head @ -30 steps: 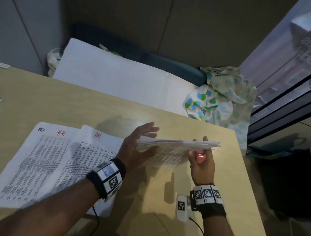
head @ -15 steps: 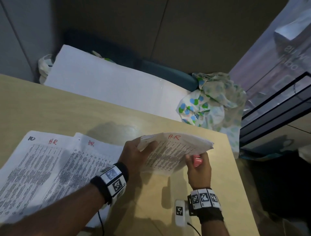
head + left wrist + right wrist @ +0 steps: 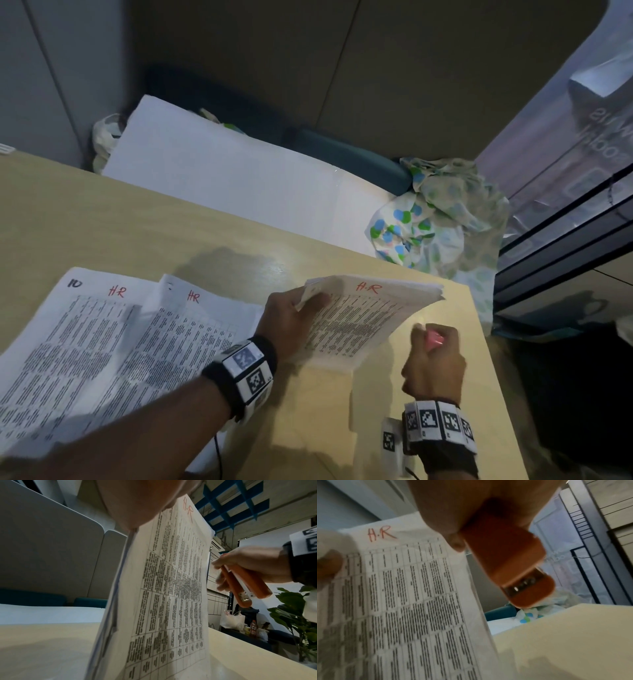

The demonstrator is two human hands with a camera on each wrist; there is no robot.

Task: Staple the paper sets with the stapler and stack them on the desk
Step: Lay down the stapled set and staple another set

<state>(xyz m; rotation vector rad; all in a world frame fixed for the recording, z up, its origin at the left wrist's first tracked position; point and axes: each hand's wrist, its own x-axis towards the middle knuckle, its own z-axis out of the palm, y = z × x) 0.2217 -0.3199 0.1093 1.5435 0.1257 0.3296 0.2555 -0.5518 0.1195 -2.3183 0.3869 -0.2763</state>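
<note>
**Paper set tipped up, stapler drawn clear**

Nearest to me, the right hand (image 3: 434, 359) was clenched round the pink-orange stapler (image 3: 243, 586), its mouth pointing away from the person and nothing between its arms. Half a second before, that hand had been tucked against the lower right edge of the sheaf; now it sat just to the right of it, apart from the paper. A second before, the sheets had lain nearly flat between both hands; now they had been swung up so the printed face looked back at the person. I judged that meant the set was being squared and presented for stapling, though I could not tell from the pictures whether a staple was already in it.

Just left of the stapler, the left hand (image 3: 291, 318) pinched the paper set (image 3: 363, 318) at its top left corner, thumb over the front. The set, marked "H-R" in red, stood tilted with its lower edge on or close to the worktop (image 3: 171, 240).

Further left, two more printed sets (image 3: 113, 346) lay flat and overlapping on the worktop, partly under the left forearm.

Beyond the far edge lay a white board (image 3: 239, 181) and a crumpled spotted cloth (image 3: 442, 222).
</note>
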